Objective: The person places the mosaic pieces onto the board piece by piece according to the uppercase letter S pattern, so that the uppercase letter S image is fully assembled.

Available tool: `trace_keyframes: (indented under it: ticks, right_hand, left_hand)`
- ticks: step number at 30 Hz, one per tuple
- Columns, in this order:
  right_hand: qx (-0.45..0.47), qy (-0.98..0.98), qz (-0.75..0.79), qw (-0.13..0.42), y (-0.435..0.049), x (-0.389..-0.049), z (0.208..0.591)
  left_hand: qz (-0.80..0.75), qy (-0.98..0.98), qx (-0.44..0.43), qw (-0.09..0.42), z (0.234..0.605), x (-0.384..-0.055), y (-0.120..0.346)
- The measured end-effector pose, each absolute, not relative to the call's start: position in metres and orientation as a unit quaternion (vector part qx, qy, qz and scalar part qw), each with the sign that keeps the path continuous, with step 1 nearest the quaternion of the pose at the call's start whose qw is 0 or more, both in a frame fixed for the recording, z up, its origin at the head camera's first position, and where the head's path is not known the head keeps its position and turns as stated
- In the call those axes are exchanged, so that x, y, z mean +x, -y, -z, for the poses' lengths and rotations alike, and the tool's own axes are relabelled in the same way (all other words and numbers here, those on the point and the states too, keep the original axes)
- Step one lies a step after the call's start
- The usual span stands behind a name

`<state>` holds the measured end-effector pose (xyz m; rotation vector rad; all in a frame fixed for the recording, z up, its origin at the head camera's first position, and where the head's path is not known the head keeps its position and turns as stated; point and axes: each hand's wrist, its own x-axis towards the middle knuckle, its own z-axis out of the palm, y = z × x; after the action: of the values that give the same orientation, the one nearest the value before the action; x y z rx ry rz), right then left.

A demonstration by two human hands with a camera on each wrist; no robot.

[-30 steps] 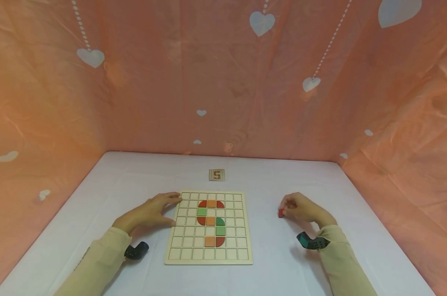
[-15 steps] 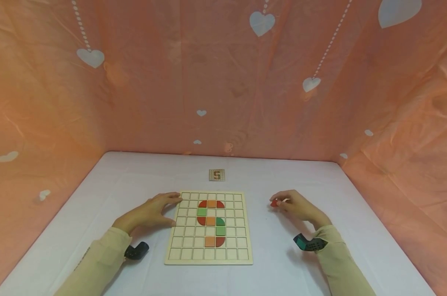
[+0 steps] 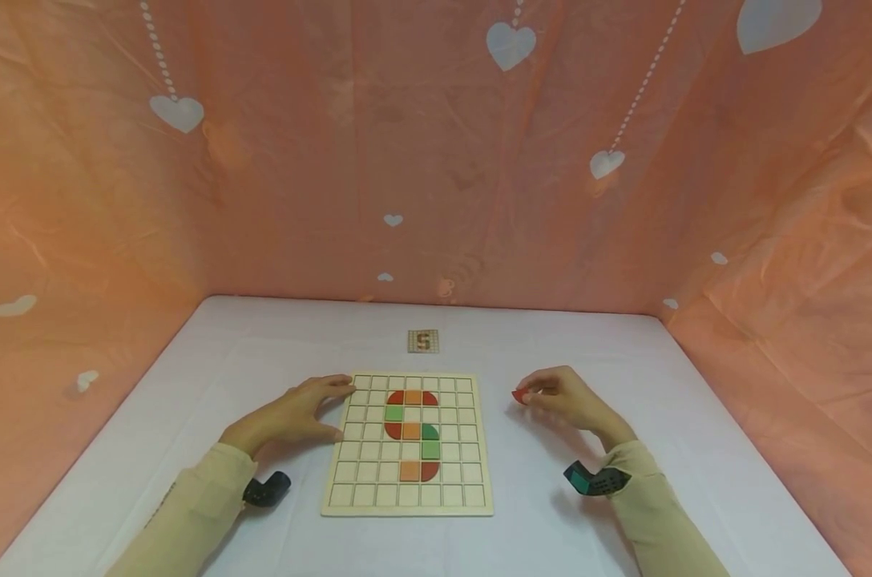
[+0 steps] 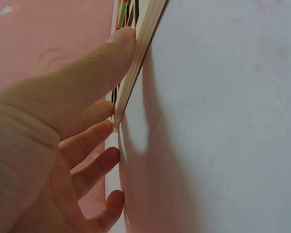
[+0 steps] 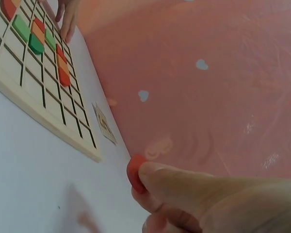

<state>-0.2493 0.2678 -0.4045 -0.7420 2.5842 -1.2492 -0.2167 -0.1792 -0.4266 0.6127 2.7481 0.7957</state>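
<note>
A pale wooden grid board lies on the white table, with red, orange and green pieces set in its squares in an S-like shape. My left hand rests at the board's left edge, thumb and fingers spread and touching the rim. To the right of the board, my right hand pinches a red quarter-round piece between thumb and fingers, held above the table. In the head view only a corner of that red piece shows past the fingertips.
Behind the board lies a small card printed with a grid and an S-like figure. Pink cloth with hearts hangs around the white table. A dark device sits on the right wrist, another on the left.
My right hand has moved left and slightly away from me, toward the board, carrying the red quarter-round piece and turning it. My left hand and the board have stayed put.
</note>
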Motion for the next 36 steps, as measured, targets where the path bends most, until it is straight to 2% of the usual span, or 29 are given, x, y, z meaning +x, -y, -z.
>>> trace_keyframes:
  ticks: [8,22,36]
  right_hand:
    - [-0.252,-0.853,0.445,0.106,-0.257,-0.246,0.405]
    - [-0.240,-0.842,0.473,0.099,-0.229,-0.239,0.408]
    - [-0.312,-0.830,0.454,0.081,-0.192,-0.219,0.400]
  left_hand:
    - [-0.268,-0.934,0.211,0.111,0.425,-0.217,0.179]
    - [-0.273,-0.936,0.187,0.117,0.425,-0.214,0.178]
    - [-0.264,-0.936,0.207,0.110,0.425,-0.217,0.179]
